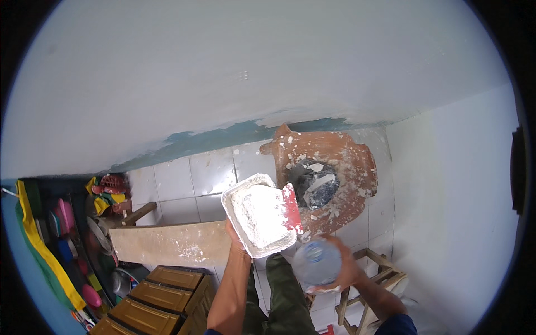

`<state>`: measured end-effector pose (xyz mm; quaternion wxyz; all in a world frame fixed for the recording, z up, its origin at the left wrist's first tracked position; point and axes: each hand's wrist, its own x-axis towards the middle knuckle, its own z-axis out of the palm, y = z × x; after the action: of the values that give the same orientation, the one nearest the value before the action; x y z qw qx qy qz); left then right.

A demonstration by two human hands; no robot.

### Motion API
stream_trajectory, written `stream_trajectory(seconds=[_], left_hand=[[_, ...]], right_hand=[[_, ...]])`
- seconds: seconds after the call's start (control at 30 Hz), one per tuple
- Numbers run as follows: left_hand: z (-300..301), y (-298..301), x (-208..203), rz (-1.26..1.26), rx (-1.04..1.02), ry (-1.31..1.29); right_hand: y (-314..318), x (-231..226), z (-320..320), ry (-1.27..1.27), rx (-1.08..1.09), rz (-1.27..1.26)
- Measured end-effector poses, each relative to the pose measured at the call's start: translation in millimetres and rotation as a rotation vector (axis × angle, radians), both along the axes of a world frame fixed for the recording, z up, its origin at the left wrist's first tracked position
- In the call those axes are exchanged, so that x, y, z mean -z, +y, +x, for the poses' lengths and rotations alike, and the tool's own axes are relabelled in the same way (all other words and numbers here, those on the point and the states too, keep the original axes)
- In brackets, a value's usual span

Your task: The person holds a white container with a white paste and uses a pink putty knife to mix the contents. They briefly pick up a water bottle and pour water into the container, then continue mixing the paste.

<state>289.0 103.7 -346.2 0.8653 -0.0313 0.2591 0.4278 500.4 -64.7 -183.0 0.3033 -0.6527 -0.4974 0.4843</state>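
Observation:
My left hand (237, 239) grips the near left side of a white rectangular tub (230, 205), its fingers mostly hidden beneath it. White powder or paste (255, 215) fills the tub. A red scraper (292, 207), smeared with white, sits at the tub's right edge. To the right and slightly nearer, my right hand (347, 267) is closed around a large clear plastic bottle (316, 261), its neck end facing up toward me. The bottle is apart from the tub and a little blurred. Whether it holds liquid I cannot make out.
A brown sheet (357, 167) spattered white lies on the tiles, with a dark bag or container (318, 187) on it. A wooden plank bench (178, 243) and brown drawers (151, 296) stand left. A wooden frame (385, 273) stands right. Patchy wall (212, 139) rises ahead.

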Motion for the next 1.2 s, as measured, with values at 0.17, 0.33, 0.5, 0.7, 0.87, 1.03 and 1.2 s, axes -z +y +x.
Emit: stream_trajectory(seconds=[0.17, 0.33, 0.5, 0.7, 0.87, 1.03, 1.2], left_hand=[[-14, 4, -8, -0.006, 0.023, 0.061], [-26, 5, -14, -0.043, 0.016, 0.097], [-37, 6, -11, -0.052, 0.004, 0.121], [-49, 6, -3, -0.073, -0.014, 0.133], [-56, 6, -2, -0.105, -0.018, 0.114], [-62, 7, 6, -0.084, -0.02, 0.122], [-61, 7, -1, -0.069, -0.032, 0.093]], right_hand=[[21, -4, -49, 0.179, -0.065, -0.167], [28, -1, -69, 0.112, -0.084, -0.16], [37, -8, -79, 0.091, -0.069, -0.229], [37, -2, -84, 0.06, -0.05, -0.229], [39, -6, -89, 0.033, -0.049, -0.272], [40, -4, -92, 0.052, -0.048, -0.282], [38, -4, -94, 0.022, -0.063, -0.29]])
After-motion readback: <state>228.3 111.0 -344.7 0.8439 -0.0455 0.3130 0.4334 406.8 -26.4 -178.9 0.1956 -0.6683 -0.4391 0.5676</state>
